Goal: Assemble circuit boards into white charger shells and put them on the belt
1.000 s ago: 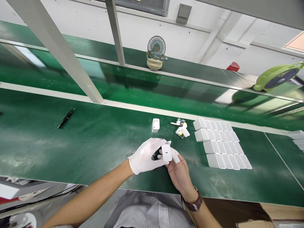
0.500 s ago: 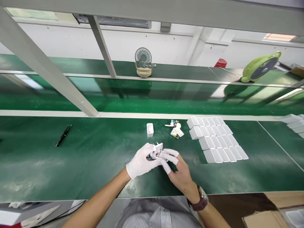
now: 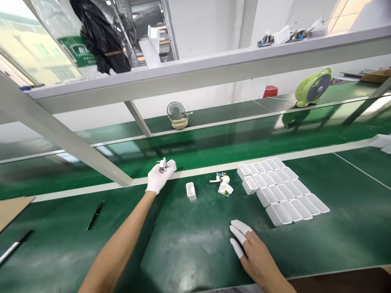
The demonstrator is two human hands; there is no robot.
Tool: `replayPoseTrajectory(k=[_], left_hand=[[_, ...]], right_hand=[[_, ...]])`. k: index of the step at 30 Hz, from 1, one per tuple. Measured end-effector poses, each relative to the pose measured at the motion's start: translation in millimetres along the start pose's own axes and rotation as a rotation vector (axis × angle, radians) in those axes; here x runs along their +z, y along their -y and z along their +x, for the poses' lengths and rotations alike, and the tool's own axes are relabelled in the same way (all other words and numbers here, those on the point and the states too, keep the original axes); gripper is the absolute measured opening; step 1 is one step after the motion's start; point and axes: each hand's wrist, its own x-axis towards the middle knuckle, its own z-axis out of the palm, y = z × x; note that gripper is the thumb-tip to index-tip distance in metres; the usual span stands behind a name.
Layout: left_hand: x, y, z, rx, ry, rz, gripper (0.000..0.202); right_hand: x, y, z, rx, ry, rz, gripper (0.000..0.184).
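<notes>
My left hand (image 3: 156, 178), in a white glove, is stretched far forward to the white rail beside the conveyor belt and is closed on a small white charger plug (image 3: 166, 165) with metal prongs. My right hand (image 3: 251, 251) lies flat on the green bench near the front edge, fingers stretched out, white cots on three fingertips, holding nothing. A single white shell (image 3: 191, 191) stands between the hands. A small heap of loose parts (image 3: 223, 184) lies to its right.
Several white shells (image 3: 282, 189) lie in rows at the right. A black pen (image 3: 95, 214) lies on the left, cardboard (image 3: 12, 205) at the far left. Beyond the belt (image 3: 214, 144) stand a small fan (image 3: 176, 115) and a green fan (image 3: 313, 86).
My left hand has carried the plug from in front of me out to the rail by the belt. My right hand has let go and dropped flat on the bench. The view has tilted up.
</notes>
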Motion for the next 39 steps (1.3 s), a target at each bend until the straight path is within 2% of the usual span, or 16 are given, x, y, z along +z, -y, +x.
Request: replayPoseTrajectory(k=[3, 6, 8, 11, 13, 15, 17, 18, 21, 25, 28, 31, 35, 39], left_hand=[[12.6, 13.9, 37.0, -0.052, -0.05, -0.025, 0.025], [22.1, 22.2, 43.1, -0.08, -0.084, -0.097, 0.022], [27.2, 25.1, 31.2, -0.086, -0.105, -0.152, 0.031], [33.7, 26.8, -4.4, -0.069, -0.08, -0.23, 0.048], [37.3, 26.1, -33.9, -0.008, 0.044, -0.293, 0.058], [40.3, 23.7, -61.7, 0.097, 0.246, -0.331, 0.071], [42.7, 19.5, -83.1, 0.168, 0.403, -0.277, 0.079], [43.6, 17.1, -90.8, 0.181, 0.439, -0.218, 0.078], [45.1, 10.4, -102.9, 0.197, 0.443, -0.073, 0.062], [45.4, 7.6, -106.3, 0.256, 0.44, -0.089, 0.052], [45.6, 9.1, -107.6, 0.28, 0.427, -0.12, 0.048], [45.4, 12.7, -109.2, 0.3, 0.416, -0.138, 0.047], [45.8, 20.0, -110.7, 0.328, 0.409, -0.158, 0.052], [48.4, 28.0, -111.0, 0.339, 0.402, -0.167, 0.058]], right_hand=[[3.1, 3.3, 0.4, -0.063, 0.013, -0.033, 0.043], [0.7, 5.1, 5.6, -0.057, -0.015, -0.026, 0.042], [-1.7, 5.0, 8.1, -0.054, -0.012, -0.013, 0.042], [-3.4, 3.5, 8.9, -0.039, 0.011, 0.021, 0.044], [-3.2, 1.8, 8.0, -0.029, 0.026, 0.037, 0.044], [-2.7, -0.1, 7.0, -0.03, 0.037, 0.049, 0.043], [-2.5, -1.9, 5.9, -0.037, 0.031, 0.064, 0.041], [-2.5, -2.6, 5.3, -0.04, 0.027, 0.075, 0.04], [-3.0, -3.9, 3.5, -0.034, 0.012, 0.103, 0.039], [-4.8, -5.5, 8.3, -0.016, 0.007, 0.105, 0.041], [-7.4, -8.9, 28.6, -0.003, -0.034, 0.08, 0.044], [-8.8, -15.6, 64.4, 0.008, -0.065, -0.003, 0.045], [-0.3, -29.2, 115.3, 0.119, 0.062, -0.049, 0.035], [10.5, -47.6, 147.9, 0.238, 0.148, -0.043, 0.022]])
